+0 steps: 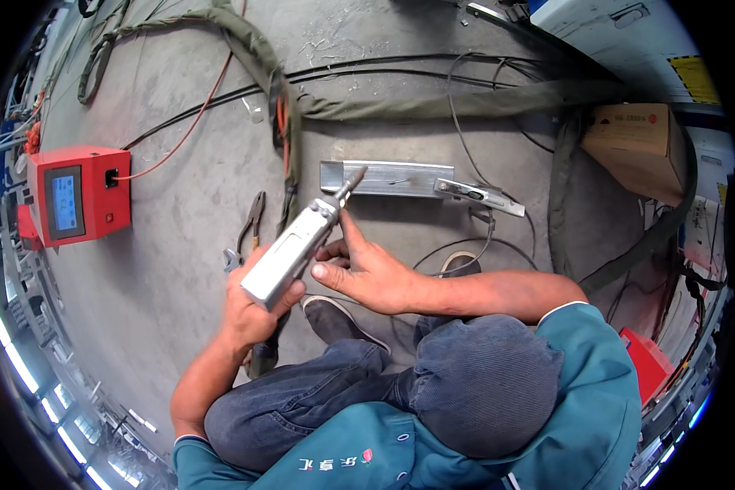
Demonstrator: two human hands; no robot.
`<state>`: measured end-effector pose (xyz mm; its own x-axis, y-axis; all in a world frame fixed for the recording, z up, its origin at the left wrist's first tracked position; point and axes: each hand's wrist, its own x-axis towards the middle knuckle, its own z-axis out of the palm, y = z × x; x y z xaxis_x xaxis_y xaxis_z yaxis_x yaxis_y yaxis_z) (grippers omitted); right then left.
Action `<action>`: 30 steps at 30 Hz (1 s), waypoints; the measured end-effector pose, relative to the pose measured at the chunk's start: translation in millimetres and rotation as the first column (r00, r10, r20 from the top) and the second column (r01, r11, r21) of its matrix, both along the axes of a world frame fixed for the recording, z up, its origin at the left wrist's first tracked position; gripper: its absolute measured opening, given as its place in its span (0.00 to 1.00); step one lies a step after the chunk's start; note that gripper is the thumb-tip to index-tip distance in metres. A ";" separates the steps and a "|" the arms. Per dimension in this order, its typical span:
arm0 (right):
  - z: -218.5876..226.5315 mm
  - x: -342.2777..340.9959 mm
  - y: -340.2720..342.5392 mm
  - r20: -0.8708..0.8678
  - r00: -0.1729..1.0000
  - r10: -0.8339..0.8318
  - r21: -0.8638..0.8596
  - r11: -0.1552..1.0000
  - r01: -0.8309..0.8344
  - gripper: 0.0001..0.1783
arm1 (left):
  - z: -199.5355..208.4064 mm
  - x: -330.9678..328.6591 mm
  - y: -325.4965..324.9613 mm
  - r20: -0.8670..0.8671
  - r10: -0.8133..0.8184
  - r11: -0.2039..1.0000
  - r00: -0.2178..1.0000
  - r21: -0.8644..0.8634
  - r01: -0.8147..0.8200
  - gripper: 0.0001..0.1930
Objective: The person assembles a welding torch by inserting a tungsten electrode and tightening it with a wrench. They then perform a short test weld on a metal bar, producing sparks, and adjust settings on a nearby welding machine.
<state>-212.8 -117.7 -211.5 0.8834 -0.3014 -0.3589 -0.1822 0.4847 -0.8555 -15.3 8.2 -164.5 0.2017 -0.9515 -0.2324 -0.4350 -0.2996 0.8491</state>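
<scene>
A silver box-shaped welding torch (290, 253) with a narrow nozzle tilts up and to the right in front of me. My left hand (253, 314) is closed around its lower body. Beside the torch's front end is my right hand (376, 273). Its index finger reaches up by the nozzle and its thumb stands apart; the other fingertips are partly hidden by the torch. Beyond the nozzle tip a shiny metal profile (392, 178) lies on the floor. A flat metal clamp (480, 197) with a cable sits across its right end.
Pliers (253, 222) and an adjustable wrench (233, 260) lie left of the torch. A red box with a screen (98, 196) stands at the far left. Green sleeved hoses (449, 102) and black cables cross the concrete floor. A cardboard box (633, 147) is at the right.
</scene>
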 end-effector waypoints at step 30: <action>-24.8 -6.7 0.6 -0.157 0.963 0.219 -0.137 0.961 -0.240 0.58 | -22.7 -23.5 3.6 0.067 -0.071 0.994 0.995 0.090 0.065 0.31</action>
